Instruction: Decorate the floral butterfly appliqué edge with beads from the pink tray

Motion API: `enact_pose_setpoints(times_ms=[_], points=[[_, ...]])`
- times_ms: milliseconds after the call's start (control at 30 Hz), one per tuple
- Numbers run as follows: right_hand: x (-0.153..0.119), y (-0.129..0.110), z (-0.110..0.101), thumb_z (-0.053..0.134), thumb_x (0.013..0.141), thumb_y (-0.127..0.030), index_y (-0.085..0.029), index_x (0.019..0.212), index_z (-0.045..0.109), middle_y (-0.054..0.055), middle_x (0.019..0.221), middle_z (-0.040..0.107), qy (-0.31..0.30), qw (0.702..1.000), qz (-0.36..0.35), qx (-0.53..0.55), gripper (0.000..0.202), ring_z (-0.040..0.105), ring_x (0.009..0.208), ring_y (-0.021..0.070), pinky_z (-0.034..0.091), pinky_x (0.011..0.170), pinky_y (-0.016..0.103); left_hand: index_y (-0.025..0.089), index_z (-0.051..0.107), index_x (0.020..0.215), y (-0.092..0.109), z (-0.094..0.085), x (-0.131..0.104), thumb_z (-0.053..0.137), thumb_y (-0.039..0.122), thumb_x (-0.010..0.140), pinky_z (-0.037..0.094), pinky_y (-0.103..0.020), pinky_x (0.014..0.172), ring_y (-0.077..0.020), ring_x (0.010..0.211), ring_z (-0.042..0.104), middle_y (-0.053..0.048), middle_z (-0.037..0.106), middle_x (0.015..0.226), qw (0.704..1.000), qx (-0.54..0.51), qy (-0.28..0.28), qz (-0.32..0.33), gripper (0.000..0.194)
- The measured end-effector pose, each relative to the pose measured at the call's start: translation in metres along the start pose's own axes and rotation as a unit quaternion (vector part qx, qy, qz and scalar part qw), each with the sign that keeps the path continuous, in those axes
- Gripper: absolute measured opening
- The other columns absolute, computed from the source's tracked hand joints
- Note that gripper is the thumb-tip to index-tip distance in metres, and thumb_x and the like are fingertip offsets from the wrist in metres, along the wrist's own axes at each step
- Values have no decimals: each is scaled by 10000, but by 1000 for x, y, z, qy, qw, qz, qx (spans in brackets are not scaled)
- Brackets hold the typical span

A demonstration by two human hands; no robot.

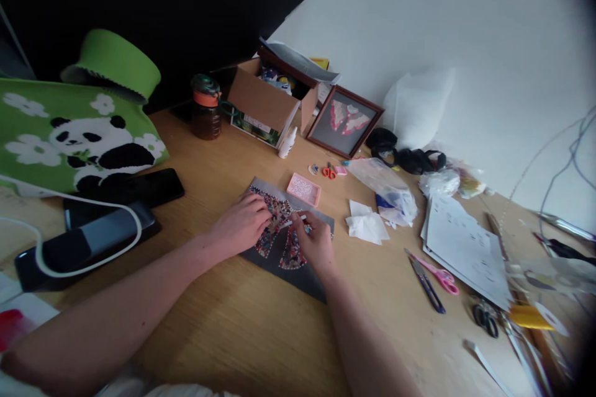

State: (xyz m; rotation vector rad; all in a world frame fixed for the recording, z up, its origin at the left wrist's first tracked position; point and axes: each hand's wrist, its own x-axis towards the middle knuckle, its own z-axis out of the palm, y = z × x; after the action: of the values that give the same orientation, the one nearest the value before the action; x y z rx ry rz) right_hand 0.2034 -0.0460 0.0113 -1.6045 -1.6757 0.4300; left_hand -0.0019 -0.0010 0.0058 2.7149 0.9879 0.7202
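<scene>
A grey sheet [302, 280] lies on the wooden table, bearing a patterned butterfly shape [293, 251] edged with small beads. My left hand [245, 220] rests on the butterfly's left wing, fingers curled together; whatever may be under the fingertips is hidden. My right hand [315, 240] pinches a thin white stick-like tool [291, 221] over the butterfly's middle, its tip pointing left. Just beyond the sheet sits a pink tray [303, 190] of tiny pale beads.
Behind stand a bottle [206, 108], an open cardboard box [263, 96], a white glue bottle [288, 143] and a framed butterfly [345, 121]. White tissue [366, 223], scissors [431, 285] and papers [465, 248] lie right. Phones and a white cable [93, 274] lie left.
</scene>
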Motion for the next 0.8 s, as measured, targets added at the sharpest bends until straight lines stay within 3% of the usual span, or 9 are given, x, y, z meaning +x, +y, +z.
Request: enact_pose_setpoints(times_ms=[800], points=[[0,0,1,520,946,-444,-193,754,682,34,665,700,3,1000,-2,5,355,643,636,174,425,604,261,133,729,1001,0,0,0,514,173,964,464,-461,1046,-278,1156,548,-108,691,1018,1000,-6,-12,-6,222]])
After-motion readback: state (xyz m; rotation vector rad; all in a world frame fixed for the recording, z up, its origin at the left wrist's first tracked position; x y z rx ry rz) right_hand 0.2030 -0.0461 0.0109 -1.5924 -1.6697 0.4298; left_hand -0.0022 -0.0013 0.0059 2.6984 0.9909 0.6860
